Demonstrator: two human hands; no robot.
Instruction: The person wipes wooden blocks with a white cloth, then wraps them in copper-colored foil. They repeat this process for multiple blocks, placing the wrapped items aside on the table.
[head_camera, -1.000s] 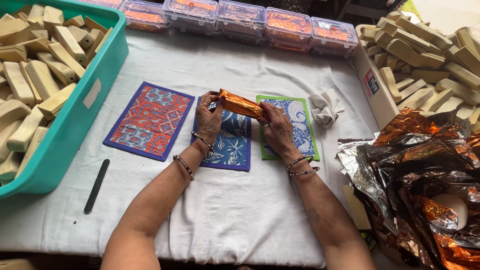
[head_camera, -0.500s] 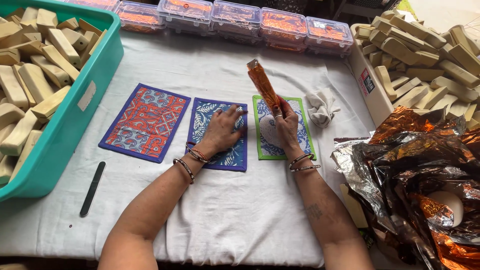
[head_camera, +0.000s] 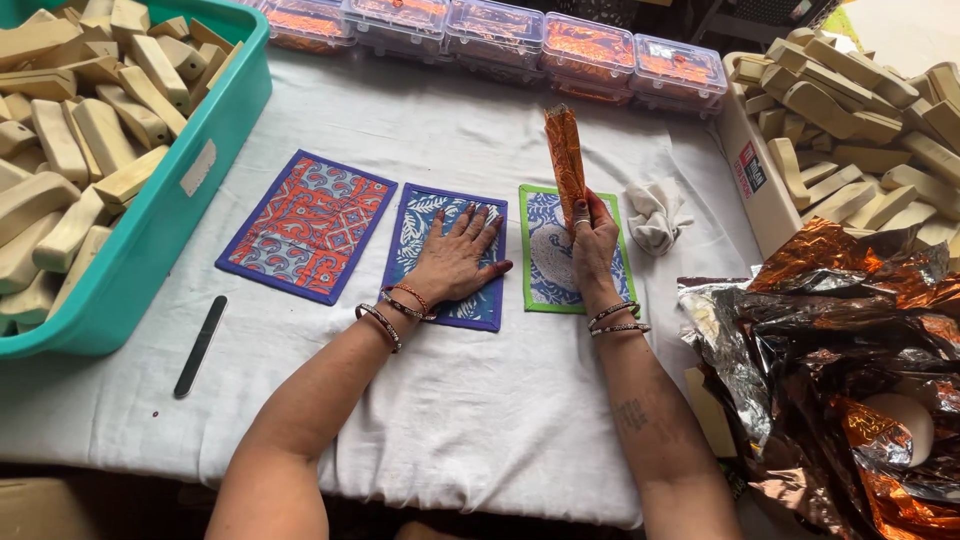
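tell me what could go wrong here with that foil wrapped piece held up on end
The right hand grips only the lower end of the upright foil-wrapped piece, so it may tip or slip onto the green-edged mat. The loose foil pile overhangs the table edge and might slide off.

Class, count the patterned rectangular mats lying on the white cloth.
3: a red-and-blue patterned mat at left, a blue leaf-print mat under the left hand, a green-bordered mat behind the right hand.
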